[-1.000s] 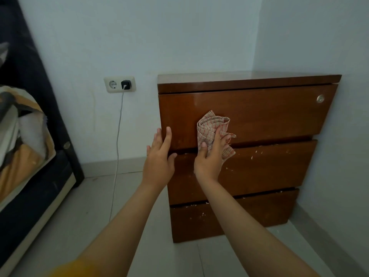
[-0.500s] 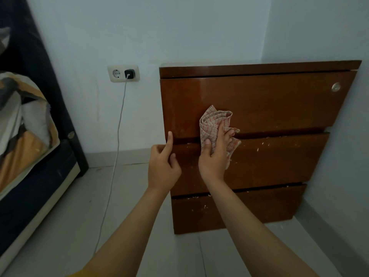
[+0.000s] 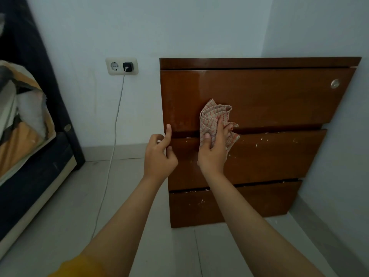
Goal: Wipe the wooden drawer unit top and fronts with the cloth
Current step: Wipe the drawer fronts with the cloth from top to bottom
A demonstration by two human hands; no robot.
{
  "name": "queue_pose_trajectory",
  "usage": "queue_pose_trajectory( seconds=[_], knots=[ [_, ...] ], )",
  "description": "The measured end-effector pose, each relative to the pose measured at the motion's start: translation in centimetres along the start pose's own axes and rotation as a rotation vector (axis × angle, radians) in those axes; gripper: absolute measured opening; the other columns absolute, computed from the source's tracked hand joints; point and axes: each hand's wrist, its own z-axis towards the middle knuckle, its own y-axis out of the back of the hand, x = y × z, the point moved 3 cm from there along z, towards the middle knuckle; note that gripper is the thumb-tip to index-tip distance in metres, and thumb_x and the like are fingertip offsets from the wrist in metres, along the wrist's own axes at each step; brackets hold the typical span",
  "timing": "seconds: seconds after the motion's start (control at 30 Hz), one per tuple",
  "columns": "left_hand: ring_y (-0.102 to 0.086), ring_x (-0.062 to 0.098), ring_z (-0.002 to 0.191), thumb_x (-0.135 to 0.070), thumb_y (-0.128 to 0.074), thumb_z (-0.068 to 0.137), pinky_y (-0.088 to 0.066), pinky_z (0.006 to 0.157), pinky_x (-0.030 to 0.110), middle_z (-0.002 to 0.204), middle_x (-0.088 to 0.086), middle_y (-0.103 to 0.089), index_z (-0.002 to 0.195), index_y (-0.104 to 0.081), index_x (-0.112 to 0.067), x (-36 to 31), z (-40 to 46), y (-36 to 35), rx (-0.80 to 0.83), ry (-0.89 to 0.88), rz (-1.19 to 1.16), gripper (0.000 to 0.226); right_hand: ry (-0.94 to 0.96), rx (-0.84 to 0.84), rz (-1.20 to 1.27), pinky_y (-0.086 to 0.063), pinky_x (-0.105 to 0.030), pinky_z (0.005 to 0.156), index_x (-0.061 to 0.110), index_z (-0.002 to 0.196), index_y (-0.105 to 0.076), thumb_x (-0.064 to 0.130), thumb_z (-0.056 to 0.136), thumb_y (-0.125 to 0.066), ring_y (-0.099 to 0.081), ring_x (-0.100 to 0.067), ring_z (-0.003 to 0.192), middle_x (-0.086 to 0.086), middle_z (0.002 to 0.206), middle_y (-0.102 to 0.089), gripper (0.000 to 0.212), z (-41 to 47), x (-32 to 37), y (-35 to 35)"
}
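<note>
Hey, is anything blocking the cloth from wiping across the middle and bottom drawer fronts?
Nothing visible does. The right hand holds the cloth against the top drawer's lower edge. The middle drawer front and bottom drawer front carry only pale specks. The left hand rests at the unit's left edge, beside the cloth.

The drawer unit (image 3: pixel 259 120) stands ahead of both hands, set into the room corner, with three drawer fronts stacked one above another. The right hand (image 3: pixel 212 151) lies over the gap between the top and middle fronts, with the cloth (image 3: pixel 211 116) between it and the wood, bunched up above the fingers. The left hand (image 3: pixel 159 154) is just beside it, at the unit's left edge. Up and left of the left hand a wall socket (image 3: pixel 121 66) carries a charger (image 3: pixel 127 66), its cable (image 3: pixel 113 148) hanging to the floor. Far left of both hands lies a bed (image 3: pixel 30 136).
</note>
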Motion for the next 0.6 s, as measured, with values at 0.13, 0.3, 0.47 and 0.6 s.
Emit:
queue_pose_trajectory(
  seconds=[0.13, 0.3, 0.47, 0.6],
  knots=[
    [-0.047, 0.012, 0.089, -0.005, -0.054, 0.086, -0.047, 0.067, 0.018, 0.106, 0.008, -0.049, 0.143, -0.032, -0.025, 0.3, 0.2, -0.2, 0.033, 0.015, -0.009, 0.064, 0.000, 0.019, 0.017, -0.008, -0.036, 0.116, 0.035, 0.149, -0.016, 0.024, 0.100, -0.041, 0.011, -0.013, 0.146, 0.004, 0.160, 0.005, 0.056, -0.1, 0.3, 0.4],
    [-0.045, 0.010, 0.092, -0.006, -0.054, 0.088, -0.046, 0.070, 0.017, 0.107, 0.007, -0.048, 0.142, -0.033, -0.026, 0.2, 0.3, -0.1, 0.044, 0.024, -0.036, 0.061, -0.027, 0.020, 0.007, -0.012, -0.040, 0.118, 0.033, 0.149, -0.015, 0.024, 0.100, -0.041, 0.009, -0.012, 0.146, 0.003, 0.160, 0.004, 0.056, -0.3, 0.5, 0.6],
    [-0.046, 0.012, 0.092, -0.009, -0.058, 0.088, -0.046, 0.073, 0.020, 0.106, 0.005, -0.045, 0.143, -0.029, -0.027, 0.0, 0.0, -0.1, 0.050, 0.015, -0.030, 0.065, -0.016, 0.019, -0.007, -0.015, -0.043, 0.118, 0.034, 0.149, -0.014, 0.025, 0.100, -0.041, 0.009, -0.015, 0.146, 0.002, 0.159, 0.008, 0.056, -0.2, 0.7, 0.6],
    [-0.041, 0.012, 0.093, -0.006, -0.058, 0.088, -0.037, 0.082, 0.014, 0.104, 0.006, -0.038, 0.145, -0.022, -0.024, -0.5, -0.7, -0.5, 0.014, 0.045, -0.026, 0.070, 0.008, 0.041, 0.001, -0.011, -0.032, 0.115, 0.034, 0.149, -0.014, 0.024, 0.100, -0.041, 0.009, -0.013, 0.146, 0.004, 0.159, 0.007, 0.057, -0.3, 0.8, 0.9]
  ],
)
